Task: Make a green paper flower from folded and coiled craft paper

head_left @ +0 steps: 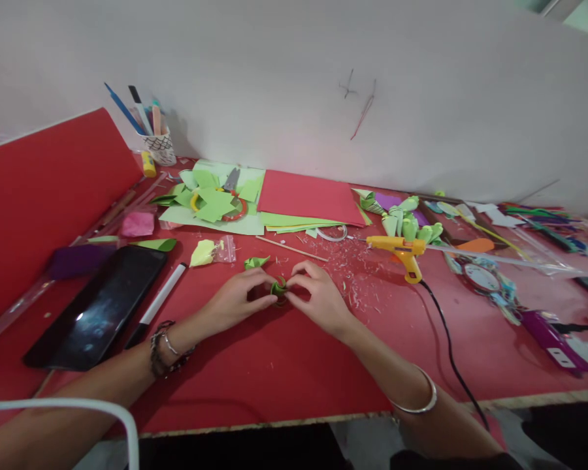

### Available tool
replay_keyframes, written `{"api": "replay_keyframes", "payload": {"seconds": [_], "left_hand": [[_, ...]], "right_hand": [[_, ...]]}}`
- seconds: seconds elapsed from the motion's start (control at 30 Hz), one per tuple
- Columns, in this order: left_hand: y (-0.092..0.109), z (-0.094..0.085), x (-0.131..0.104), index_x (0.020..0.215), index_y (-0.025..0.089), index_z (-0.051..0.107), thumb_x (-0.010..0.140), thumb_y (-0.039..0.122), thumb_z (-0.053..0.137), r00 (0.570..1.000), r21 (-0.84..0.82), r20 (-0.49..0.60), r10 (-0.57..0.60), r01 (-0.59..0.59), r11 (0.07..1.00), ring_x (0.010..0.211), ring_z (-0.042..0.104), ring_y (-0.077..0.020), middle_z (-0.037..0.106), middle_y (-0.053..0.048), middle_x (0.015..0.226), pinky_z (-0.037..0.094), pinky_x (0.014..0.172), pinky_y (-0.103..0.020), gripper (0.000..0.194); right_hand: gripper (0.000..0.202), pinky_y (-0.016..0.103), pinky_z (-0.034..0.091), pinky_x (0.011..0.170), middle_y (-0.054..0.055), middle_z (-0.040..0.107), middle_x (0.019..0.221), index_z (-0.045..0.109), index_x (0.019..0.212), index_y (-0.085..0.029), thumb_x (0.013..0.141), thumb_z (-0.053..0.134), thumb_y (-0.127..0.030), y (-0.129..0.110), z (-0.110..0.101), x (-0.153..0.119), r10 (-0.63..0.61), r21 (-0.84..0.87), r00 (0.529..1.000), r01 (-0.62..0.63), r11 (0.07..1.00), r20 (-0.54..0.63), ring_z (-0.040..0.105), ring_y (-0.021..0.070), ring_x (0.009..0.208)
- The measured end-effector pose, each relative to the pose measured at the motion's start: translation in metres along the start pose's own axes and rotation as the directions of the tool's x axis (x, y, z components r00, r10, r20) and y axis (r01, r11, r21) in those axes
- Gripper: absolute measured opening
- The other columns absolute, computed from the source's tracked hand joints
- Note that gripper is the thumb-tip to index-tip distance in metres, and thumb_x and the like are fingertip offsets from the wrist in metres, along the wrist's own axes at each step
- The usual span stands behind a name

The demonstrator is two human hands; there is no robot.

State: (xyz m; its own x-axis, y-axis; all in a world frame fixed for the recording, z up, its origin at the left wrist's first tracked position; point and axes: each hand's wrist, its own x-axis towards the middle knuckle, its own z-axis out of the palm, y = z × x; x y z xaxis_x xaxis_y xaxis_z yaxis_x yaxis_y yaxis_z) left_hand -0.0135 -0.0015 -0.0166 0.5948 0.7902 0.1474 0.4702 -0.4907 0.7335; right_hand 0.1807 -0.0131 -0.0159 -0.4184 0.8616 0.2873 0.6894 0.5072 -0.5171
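Observation:
Between both hands, just above the red tabletop, is a small curled piece of green paper (pixel 277 288). My left hand (pixel 242 297) pinches it from the left with thumb and forefinger. From the right, my right hand (pixel 318 299) grips its other side with the fingertips. Part of the paper is hidden behind the fingers. Right behind the left fingers lies a folded light green paper piece (pixel 256 262). A thin wooden stick (pixel 291 249) rests beyond the hands, and white shavings (pixel 360 287) are scattered to the right.
A yellow glue gun (pixel 402 251) with a black cord lies at right, near rolled green paper pieces (pixel 411 222). Scissors (pixel 232 183) sit among green scraps at the back, beside red paper (pixel 311 196). A phone (pixel 102 307) and marker (pixel 161 297) lie left; a purple power strip (pixel 549 339) is far right.

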Motion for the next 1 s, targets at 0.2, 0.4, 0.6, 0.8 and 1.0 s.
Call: {"api": "replay_keyframes", "payload": {"seconds": [0.2,0.4,0.6,0.8,1.0], "left_hand": [[0.001,0.001,0.001,0.093,0.018,0.056,0.078,0.027,0.050,1.000,0.012,0.008,-0.004,0.004,1.000,0.074,0.050,-0.0133,0.053,-0.002,0.083,0.041,0.067,-0.025,0.018],[0.002,0.000,0.001,0.091,0.018,0.056,0.079,0.029,0.050,1.000,0.011,-0.006,-0.016,0.016,1.000,0.073,0.050,-0.0137,0.053,-0.002,0.083,0.041,0.066,-0.026,0.018],[0.001,-0.001,0.000,0.095,0.019,0.054,0.077,0.031,0.052,1.000,0.033,-0.010,-0.010,0.011,0.999,0.074,0.049,-0.0146,0.051,-0.002,0.082,0.040,0.067,-0.027,0.022],[0.001,0.000,0.001,0.099,0.019,0.051,0.076,0.030,0.054,1.000,0.042,-0.010,-0.020,0.020,0.999,0.074,0.049,-0.0147,0.051,-0.002,0.083,0.040,0.066,-0.026,0.026],[0.004,-0.003,0.000,0.097,0.019,0.049,0.077,0.027,0.051,0.996,0.004,-0.091,-0.011,0.011,1.000,0.074,0.050,-0.0135,0.053,-0.001,0.084,0.041,0.067,-0.025,0.022]], "right_hand": [[0.009,0.032,0.039,0.075,0.002,0.052,0.085,0.058,0.080,-0.021,0.073,0.053,-0.018,0.001,-0.002,0.002,0.068,-0.006,0.997,-0.069,0.998,-0.025,0.050,0.0159,0.080],[0.023,0.032,0.039,0.077,0.004,0.052,0.087,0.052,0.087,-0.020,0.071,0.042,-0.005,0.001,-0.003,0.004,0.075,0.098,0.993,-0.066,0.993,-0.090,0.049,0.0168,0.084],[0.030,0.032,0.041,0.078,0.005,0.048,0.093,0.049,0.095,-0.021,0.069,0.043,-0.006,-0.007,-0.005,0.003,-0.026,0.220,0.999,0.031,0.975,-0.024,0.048,0.0176,0.090],[0.023,0.030,0.040,0.080,0.004,0.045,0.092,0.051,0.090,-0.020,0.070,0.047,-0.009,-0.009,-0.006,0.002,-0.045,0.196,0.999,0.042,0.980,0.007,0.046,0.0157,0.089],[0.012,0.031,0.038,0.081,0.004,0.045,0.091,0.052,0.082,-0.020,0.071,0.051,-0.015,-0.006,-0.004,0.001,-0.041,0.151,0.999,0.037,0.988,0.026,0.045,0.0164,0.089]]}}
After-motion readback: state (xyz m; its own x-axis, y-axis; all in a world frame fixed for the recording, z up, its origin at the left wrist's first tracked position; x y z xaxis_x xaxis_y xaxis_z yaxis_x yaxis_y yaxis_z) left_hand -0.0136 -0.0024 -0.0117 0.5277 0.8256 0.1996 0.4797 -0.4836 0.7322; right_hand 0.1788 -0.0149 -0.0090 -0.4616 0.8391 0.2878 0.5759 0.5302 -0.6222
